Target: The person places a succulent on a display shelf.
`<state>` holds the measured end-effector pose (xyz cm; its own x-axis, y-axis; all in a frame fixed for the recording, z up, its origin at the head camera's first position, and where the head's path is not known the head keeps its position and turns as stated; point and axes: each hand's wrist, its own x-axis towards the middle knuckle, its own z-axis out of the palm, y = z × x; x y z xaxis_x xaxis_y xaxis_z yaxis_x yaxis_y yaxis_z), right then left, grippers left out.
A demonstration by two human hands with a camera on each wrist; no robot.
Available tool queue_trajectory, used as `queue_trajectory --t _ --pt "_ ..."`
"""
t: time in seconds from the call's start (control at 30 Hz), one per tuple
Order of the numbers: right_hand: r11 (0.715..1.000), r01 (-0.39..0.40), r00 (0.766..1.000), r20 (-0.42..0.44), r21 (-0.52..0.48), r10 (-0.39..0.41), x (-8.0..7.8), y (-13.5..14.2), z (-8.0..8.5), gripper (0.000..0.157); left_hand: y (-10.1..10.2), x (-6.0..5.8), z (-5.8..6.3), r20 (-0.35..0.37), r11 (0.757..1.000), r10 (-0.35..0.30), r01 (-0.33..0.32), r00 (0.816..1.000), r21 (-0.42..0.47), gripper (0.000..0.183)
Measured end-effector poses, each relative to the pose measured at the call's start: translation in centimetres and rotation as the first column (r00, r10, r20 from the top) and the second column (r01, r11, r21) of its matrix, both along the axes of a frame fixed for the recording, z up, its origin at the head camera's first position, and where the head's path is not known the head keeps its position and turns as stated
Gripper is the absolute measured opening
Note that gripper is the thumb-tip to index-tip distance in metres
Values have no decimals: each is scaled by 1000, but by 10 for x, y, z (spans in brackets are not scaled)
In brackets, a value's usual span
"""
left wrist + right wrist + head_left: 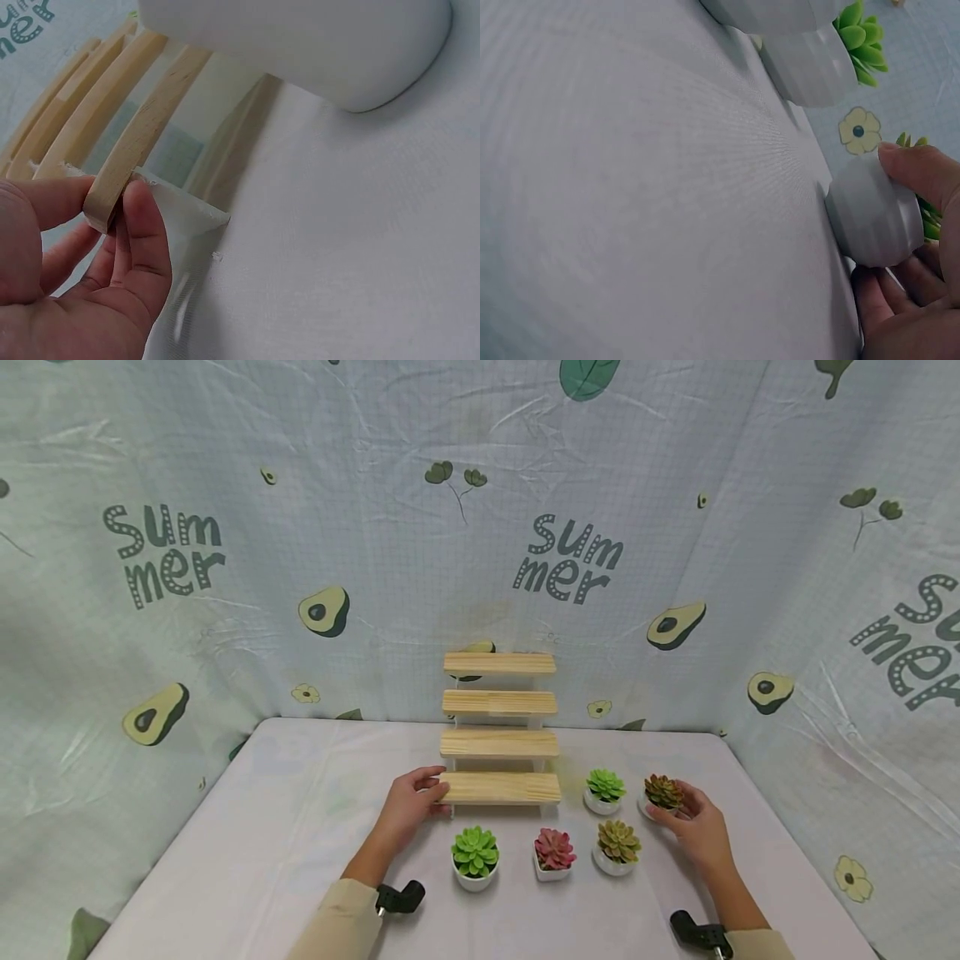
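A stepped wooden stand (498,743) with several pale boards rises at the back of the table. My left hand (405,810) pinches the left end of its lowest board (150,120), thumb on one side and fingers on the other. On the right, my right hand (703,835) grips a reddish-brown potted succulent (663,792). In the right wrist view, thumb and fingers curve round its ribbed white pot (874,214), whose base is right at the tabletop.
Left of that pot stands a bright green potted succulent (603,790). Nearer me are a green one (475,858), a pink one (553,853) in a square pot and a yellowish one (617,847). A printed curtain (420,568) hangs behind the white table (262,860).
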<state>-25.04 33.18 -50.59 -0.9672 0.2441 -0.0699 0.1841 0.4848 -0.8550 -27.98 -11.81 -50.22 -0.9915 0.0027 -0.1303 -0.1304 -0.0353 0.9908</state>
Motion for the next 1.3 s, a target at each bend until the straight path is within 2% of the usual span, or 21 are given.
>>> queue_trajectory --t 0.27,0.47,0.63,1.3 --pt "999 12 1000 12 49 -12 -1 1 -1 94 -1 0 2 2 1000 5 -5 1000 -9 42" --pt "999 37 999 13 24 -38 -4 2 -5 90 -4 -6 -2 13 1000 4 -3 1000 -21 42" --pt "999 43 999 13 11 -43 -4 1 -6 90 -6 -6 -2 13 999 -8 9 1000 -31 44" --pt "1000 27 999 30 7 -27 -3 4 -6 93 -4 -6 -4 6 999 -20 20 1000 27 42"
